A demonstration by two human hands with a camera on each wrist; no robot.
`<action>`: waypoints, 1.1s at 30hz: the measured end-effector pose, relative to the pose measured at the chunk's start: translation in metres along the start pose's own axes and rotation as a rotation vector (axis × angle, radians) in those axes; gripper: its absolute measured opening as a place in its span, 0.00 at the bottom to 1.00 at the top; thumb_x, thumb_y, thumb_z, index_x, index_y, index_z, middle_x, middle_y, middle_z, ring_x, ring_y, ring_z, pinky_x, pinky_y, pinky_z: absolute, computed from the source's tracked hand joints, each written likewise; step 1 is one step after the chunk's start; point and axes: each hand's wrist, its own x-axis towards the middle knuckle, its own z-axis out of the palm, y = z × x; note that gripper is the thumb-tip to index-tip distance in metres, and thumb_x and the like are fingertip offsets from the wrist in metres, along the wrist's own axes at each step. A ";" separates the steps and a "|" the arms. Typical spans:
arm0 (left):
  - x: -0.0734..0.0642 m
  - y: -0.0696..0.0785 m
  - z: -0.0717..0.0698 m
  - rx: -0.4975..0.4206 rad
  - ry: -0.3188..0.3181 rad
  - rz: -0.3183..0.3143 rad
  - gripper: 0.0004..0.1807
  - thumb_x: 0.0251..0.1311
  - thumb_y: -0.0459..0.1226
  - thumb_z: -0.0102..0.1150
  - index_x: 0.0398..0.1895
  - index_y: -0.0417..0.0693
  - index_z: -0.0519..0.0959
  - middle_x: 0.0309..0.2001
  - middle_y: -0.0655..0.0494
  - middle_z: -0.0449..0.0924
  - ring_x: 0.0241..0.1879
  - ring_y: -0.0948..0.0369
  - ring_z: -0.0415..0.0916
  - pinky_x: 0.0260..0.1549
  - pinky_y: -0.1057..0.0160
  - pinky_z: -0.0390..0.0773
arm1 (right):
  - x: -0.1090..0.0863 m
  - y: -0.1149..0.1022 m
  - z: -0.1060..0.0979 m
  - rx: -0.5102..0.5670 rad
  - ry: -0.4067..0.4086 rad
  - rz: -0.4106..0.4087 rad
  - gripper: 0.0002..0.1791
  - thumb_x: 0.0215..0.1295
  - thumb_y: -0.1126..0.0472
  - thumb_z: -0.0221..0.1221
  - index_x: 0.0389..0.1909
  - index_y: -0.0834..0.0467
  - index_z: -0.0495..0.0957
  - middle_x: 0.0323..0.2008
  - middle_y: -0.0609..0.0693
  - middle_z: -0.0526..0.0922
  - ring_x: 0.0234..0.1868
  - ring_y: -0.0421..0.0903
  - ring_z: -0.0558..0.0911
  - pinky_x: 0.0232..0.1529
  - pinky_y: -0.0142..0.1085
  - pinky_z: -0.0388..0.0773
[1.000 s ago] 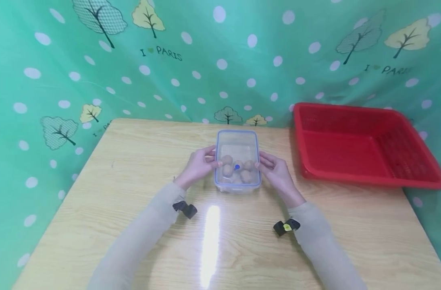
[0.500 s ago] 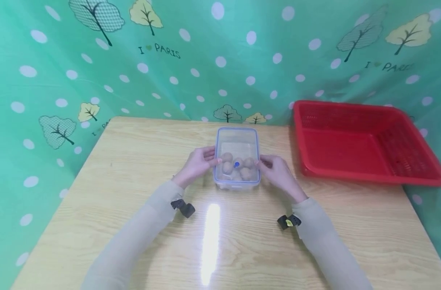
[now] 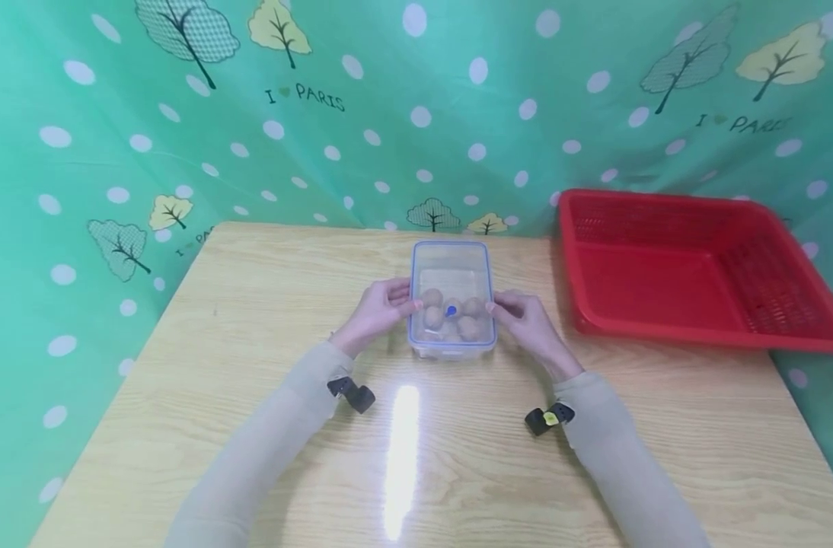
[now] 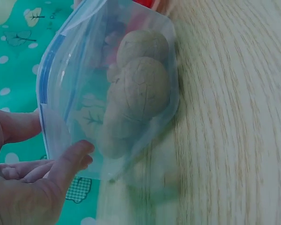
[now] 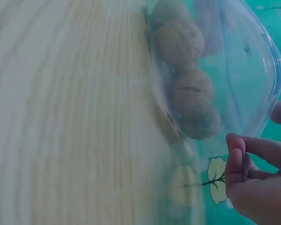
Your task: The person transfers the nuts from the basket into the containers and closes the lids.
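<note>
A clear plastic food container (image 3: 451, 352) with a blue-rimmed lid stands on the wooden table, and a blue round plug sits in the middle of its lid. Several light brown walnuts (image 4: 143, 86) lie inside, gathered toward the near end. My left hand (image 3: 382, 308) grips the left side, its thumb by the lid's rim; the left wrist view shows thumb and fingers around the lid's side flap. On the opposite side my right hand (image 3: 526, 320) holds the edge with thumb and curled fingers. In the right wrist view, walnuts (image 5: 180, 42) show through the wall beside that hand's fingertips.
A large red plastic basket (image 3: 652, 285) stands at the back right, overhanging the table's right edge. Behind the table (image 3: 307, 281) hangs a green dotted cloth (image 3: 362, 99) with printed trees. Black cameras are strapped to both wrists.
My right hand's fingers have drawn in more curled at the container's right edge, and its wrist has shifted slightly outward. The left hand and the container stay nearly in place.
</note>
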 end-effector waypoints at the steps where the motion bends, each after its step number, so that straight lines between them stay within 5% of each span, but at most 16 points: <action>1: 0.000 -0.001 0.000 -0.003 0.006 0.000 0.33 0.62 0.30 0.59 0.69 0.30 0.60 0.63 0.34 0.66 0.61 0.47 0.69 0.56 0.61 0.71 | 0.000 0.000 0.001 0.003 -0.001 0.013 0.23 0.69 0.65 0.55 0.59 0.76 0.69 0.53 0.71 0.75 0.57 0.62 0.73 0.61 0.49 0.67; 6: 0.000 -0.002 0.008 0.021 0.061 0.014 0.35 0.61 0.33 0.62 0.68 0.29 0.60 0.63 0.35 0.67 0.61 0.47 0.69 0.55 0.61 0.72 | 0.008 0.002 -0.005 -0.008 -0.008 0.065 0.27 0.71 0.59 0.53 0.64 0.73 0.65 0.59 0.69 0.72 0.61 0.59 0.71 0.63 0.46 0.65; 11: -0.014 -0.003 0.019 0.076 0.161 -0.002 0.36 0.57 0.38 0.68 0.65 0.30 0.64 0.59 0.35 0.72 0.57 0.48 0.74 0.51 0.61 0.76 | 0.019 0.007 -0.017 -0.022 -0.068 0.080 0.28 0.72 0.58 0.52 0.66 0.71 0.64 0.57 0.67 0.74 0.48 0.53 0.75 0.43 0.33 0.74; 13: -0.022 -0.003 0.019 0.095 0.203 -0.011 0.33 0.57 0.38 0.67 0.62 0.32 0.67 0.55 0.37 0.75 0.53 0.48 0.76 0.48 0.60 0.78 | 0.023 0.009 -0.023 -0.024 -0.125 0.076 0.28 0.72 0.58 0.53 0.66 0.70 0.64 0.59 0.66 0.73 0.50 0.52 0.74 0.44 0.32 0.72; 19: -0.019 -0.003 -0.009 0.205 0.313 0.022 0.28 0.61 0.42 0.62 0.58 0.36 0.66 0.53 0.41 0.71 0.52 0.49 0.71 0.49 0.53 0.75 | 0.031 0.003 -0.029 -0.061 -0.323 0.011 0.26 0.71 0.58 0.53 0.64 0.69 0.68 0.64 0.63 0.69 0.68 0.57 0.63 0.67 0.49 0.56; 22: -0.009 -0.004 -0.027 0.310 0.235 0.064 0.33 0.63 0.45 0.60 0.66 0.38 0.62 0.61 0.38 0.64 0.60 0.45 0.64 0.57 0.47 0.68 | 0.031 -0.006 -0.023 -0.068 -0.373 0.015 0.26 0.71 0.58 0.53 0.65 0.68 0.68 0.64 0.63 0.68 0.68 0.58 0.62 0.67 0.51 0.56; 27: 0.002 -0.010 -0.033 0.364 -0.016 0.097 0.36 0.68 0.45 0.53 0.75 0.44 0.53 0.72 0.41 0.54 0.70 0.45 0.52 0.65 0.46 0.55 | 0.024 -0.010 -0.013 -0.217 -0.202 -0.031 0.25 0.71 0.53 0.54 0.62 0.63 0.72 0.53 0.61 0.77 0.54 0.56 0.74 0.54 0.50 0.71; 33: -0.004 -0.012 -0.027 0.411 0.028 0.093 0.35 0.70 0.47 0.49 0.75 0.44 0.54 0.70 0.40 0.58 0.67 0.44 0.58 0.65 0.46 0.57 | -0.009 -0.022 -0.023 -0.387 0.063 -0.018 0.14 0.67 0.53 0.60 0.40 0.62 0.81 0.32 0.54 0.79 0.35 0.49 0.75 0.35 0.40 0.72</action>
